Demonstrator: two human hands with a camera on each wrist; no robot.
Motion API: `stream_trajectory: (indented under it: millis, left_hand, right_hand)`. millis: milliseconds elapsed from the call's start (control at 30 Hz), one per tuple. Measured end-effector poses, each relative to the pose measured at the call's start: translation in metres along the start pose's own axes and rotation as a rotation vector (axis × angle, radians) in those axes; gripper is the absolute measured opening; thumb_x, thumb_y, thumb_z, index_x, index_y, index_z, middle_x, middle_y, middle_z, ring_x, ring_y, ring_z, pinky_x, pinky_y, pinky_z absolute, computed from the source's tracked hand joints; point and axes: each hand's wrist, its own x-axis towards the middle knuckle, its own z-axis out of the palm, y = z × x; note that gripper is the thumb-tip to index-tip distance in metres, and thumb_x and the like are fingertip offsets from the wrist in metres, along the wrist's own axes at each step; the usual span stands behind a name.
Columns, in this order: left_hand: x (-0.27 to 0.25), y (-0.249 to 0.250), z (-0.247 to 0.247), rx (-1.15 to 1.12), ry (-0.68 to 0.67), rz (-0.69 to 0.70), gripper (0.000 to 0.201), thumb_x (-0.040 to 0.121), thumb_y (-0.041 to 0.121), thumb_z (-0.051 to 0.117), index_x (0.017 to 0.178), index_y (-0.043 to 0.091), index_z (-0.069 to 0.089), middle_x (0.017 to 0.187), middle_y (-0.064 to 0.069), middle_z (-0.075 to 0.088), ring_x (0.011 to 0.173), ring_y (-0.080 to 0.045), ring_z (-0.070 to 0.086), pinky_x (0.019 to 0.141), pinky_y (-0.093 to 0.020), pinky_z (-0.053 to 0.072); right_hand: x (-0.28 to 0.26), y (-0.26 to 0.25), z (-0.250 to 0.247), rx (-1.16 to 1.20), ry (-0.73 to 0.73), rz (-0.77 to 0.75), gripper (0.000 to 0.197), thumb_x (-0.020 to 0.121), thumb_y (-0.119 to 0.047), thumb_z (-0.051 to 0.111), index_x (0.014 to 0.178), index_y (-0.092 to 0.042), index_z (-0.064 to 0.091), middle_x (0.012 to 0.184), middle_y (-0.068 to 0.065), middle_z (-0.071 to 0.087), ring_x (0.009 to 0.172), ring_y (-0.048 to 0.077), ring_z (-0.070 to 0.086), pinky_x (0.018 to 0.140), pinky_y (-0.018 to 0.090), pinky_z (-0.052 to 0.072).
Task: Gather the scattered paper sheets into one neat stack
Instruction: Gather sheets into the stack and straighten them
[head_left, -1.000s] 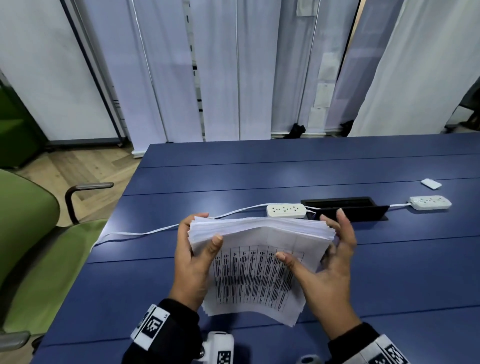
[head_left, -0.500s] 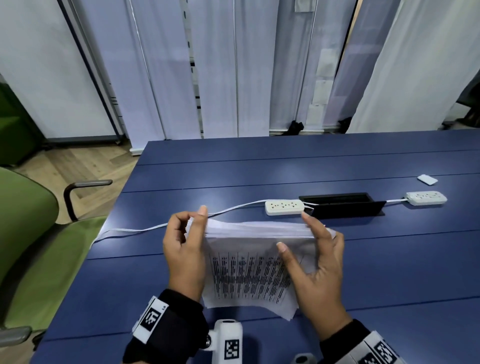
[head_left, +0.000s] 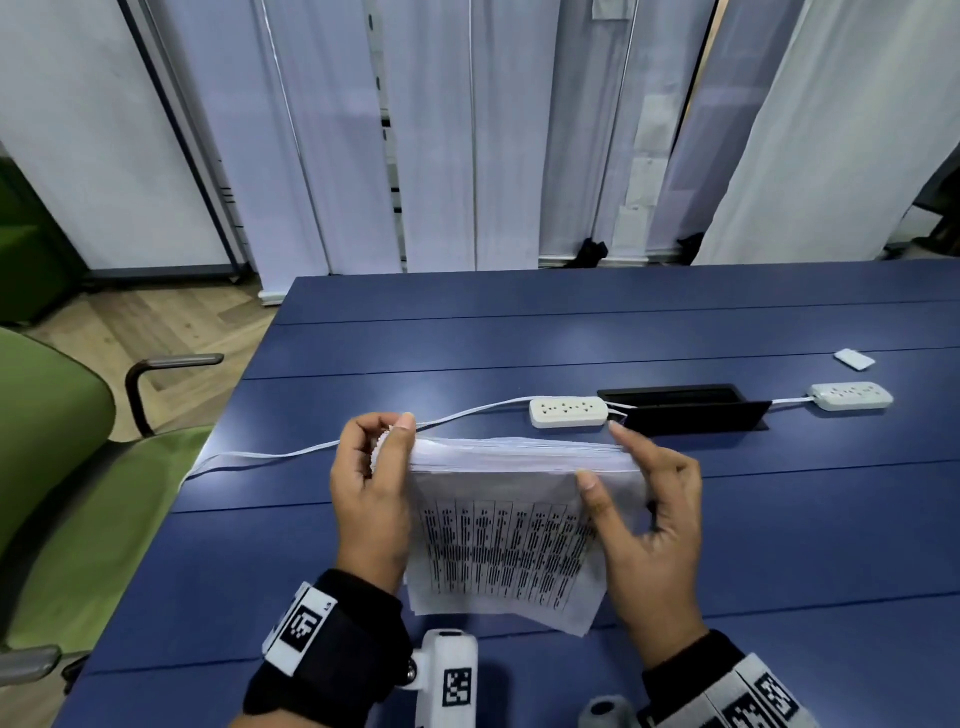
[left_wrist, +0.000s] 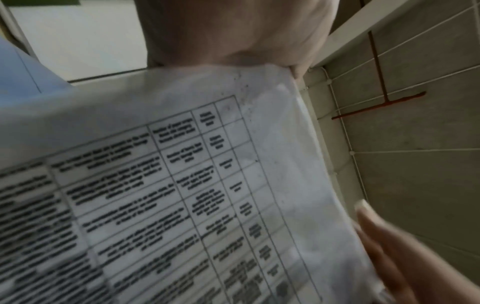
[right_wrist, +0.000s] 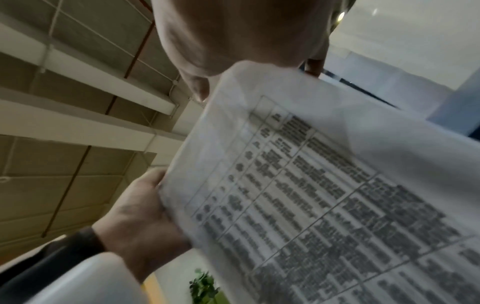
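A thick stack of white paper sheets (head_left: 504, 545) stands tilted over the blue table (head_left: 519, 322), its front sheet printed with a table of text. My left hand (head_left: 387, 441) grips the stack's upper left corner, fingers curled round the edge. My right hand (head_left: 605, 457) holds the upper right corner, thumb on the front sheet, index finger along the top edge. The wrist views are blurred. The printed sheet (left_wrist: 194, 185) fills the left wrist view below my palm. The same sheet (right_wrist: 337, 195) shows in the right wrist view, with my left hand (right_wrist: 135, 216) at its far edge.
Behind the stack lie a white power strip (head_left: 569, 412), a black cable box (head_left: 680, 410) and a second power strip (head_left: 852, 396). A white cable (head_left: 311, 452) runs off the table's left edge. A small white item (head_left: 854, 359) lies far right. A green chair (head_left: 62, 467) stands at the left.
The loosely fanned top edge has drawn together into a tighter line. My left hand turned and wrapped round the left corner; my right index finger came down onto the top edge.
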Motion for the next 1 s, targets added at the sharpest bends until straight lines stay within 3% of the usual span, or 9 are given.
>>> stream_trajectory:
  millis: [67, 267, 333, 400, 500, 633, 733, 833, 1000]
  left_hand:
    - [-0.002, -0.001, 0.000, -0.005, -0.052, 0.016, 0.028, 0.077, 0.043, 0.063, 0.087, 0.018, 0.060, 0.089, -0.001, 0.060, 0.083, -0.013, 0.056, 0.078, -0.023, 0.044]
    - [-0.003, -0.004, -0.003, -0.059, -0.110, 0.020, 0.053, 0.064, 0.049, 0.075, 0.098, 0.012, 0.058, 0.088, 0.008, 0.060, 0.077, 0.000, 0.057, 0.071, -0.010, 0.046]
    - [-0.008, -0.006, -0.003, -0.048, -0.201, 0.006, 0.069, 0.060, 0.057, 0.079, 0.104, 0.009, 0.057, 0.094, -0.002, 0.057, 0.079, -0.006, 0.058, 0.071, -0.015, 0.048]
    - [-0.009, -0.008, -0.004, -0.041, -0.213, 0.001, 0.070, 0.060, 0.061, 0.078, 0.105, 0.011, 0.057, 0.099, -0.005, 0.058, 0.088, -0.012, 0.059, 0.077, -0.022, 0.049]
    - [-0.005, -0.006, -0.005, -0.087, -0.149, 0.032, 0.072, 0.062, 0.068, 0.072, 0.104, 0.012, 0.056, 0.092, 0.013, 0.062, 0.085, -0.004, 0.057, 0.076, -0.013, 0.046]
    - [-0.008, -0.005, 0.007, -0.007, -0.119, 0.088, 0.057, 0.070, 0.049, 0.072, 0.097, 0.001, 0.058, 0.087, 0.001, 0.059, 0.079, -0.006, 0.056, 0.073, -0.011, 0.045]
    - [-0.004, -0.005, 0.009, -0.053, -0.003, 0.049, 0.047, 0.070, 0.043, 0.068, 0.094, 0.003, 0.059, 0.086, 0.004, 0.059, 0.077, -0.002, 0.056, 0.073, -0.009, 0.044]
    - [-0.010, -0.002, 0.015, 0.031, -0.032, 0.069, 0.033, 0.076, 0.041, 0.063, 0.086, 0.009, 0.060, 0.082, 0.012, 0.061, 0.078, -0.001, 0.057, 0.075, -0.009, 0.043]
    - [-0.002, -0.001, 0.013, -0.061, 0.058, 0.002, 0.030, 0.072, 0.044, 0.065, 0.083, 0.017, 0.060, 0.080, 0.006, 0.060, 0.076, -0.006, 0.054, 0.073, -0.015, 0.043]
  right_hand:
    - [0.000, -0.002, 0.001, -0.005, -0.012, -0.023, 0.044, 0.073, -0.041, 0.070, 0.115, -0.030, 0.064, 0.105, 0.002, 0.045, 0.104, 0.009, 0.051, 0.096, 0.017, 0.043]
    - [0.005, 0.002, -0.002, -0.015, 0.032, -0.022, 0.043, 0.076, -0.043, 0.066, 0.118, -0.036, 0.058, 0.106, 0.003, 0.048, 0.106, 0.009, 0.052, 0.096, 0.019, 0.043]
    - [0.004, 0.001, 0.000, 0.000, 0.026, -0.049, 0.042, 0.078, -0.041, 0.065, 0.118, -0.031, 0.059, 0.104, 0.006, 0.049, 0.103, 0.011, 0.053, 0.093, 0.018, 0.043]
    - [0.003, 0.002, 0.001, 0.015, 0.058, -0.050, 0.039, 0.081, -0.041, 0.063, 0.116, -0.024, 0.061, 0.102, 0.008, 0.051, 0.100, 0.012, 0.054, 0.091, 0.025, 0.046]
    - [0.005, 0.003, 0.001, 0.028, 0.127, -0.046, 0.030, 0.086, -0.043, 0.058, 0.108, -0.024, 0.064, 0.100, 0.009, 0.052, 0.097, 0.010, 0.054, 0.089, 0.028, 0.046]
    - [0.005, 0.002, 0.002, 0.016, 0.096, -0.086, 0.016, 0.084, -0.030, 0.059, 0.096, -0.024, 0.068, 0.096, 0.011, 0.047, 0.092, 0.012, 0.053, 0.083, 0.020, 0.046]
    - [0.009, 0.004, 0.001, 0.014, 0.135, -0.043, 0.018, 0.085, -0.032, 0.058, 0.099, -0.025, 0.067, 0.097, 0.015, 0.048, 0.094, 0.014, 0.053, 0.087, 0.020, 0.045]
    - [0.005, 0.000, 0.003, 0.000, 0.055, -0.077, 0.020, 0.082, -0.032, 0.061, 0.098, -0.024, 0.068, 0.096, 0.009, 0.047, 0.092, 0.007, 0.053, 0.082, 0.014, 0.045]
    - [0.008, 0.004, -0.002, 0.006, 0.106, -0.052, 0.025, 0.083, -0.033, 0.061, 0.103, -0.019, 0.067, 0.098, 0.012, 0.049, 0.095, 0.011, 0.054, 0.087, 0.022, 0.045]
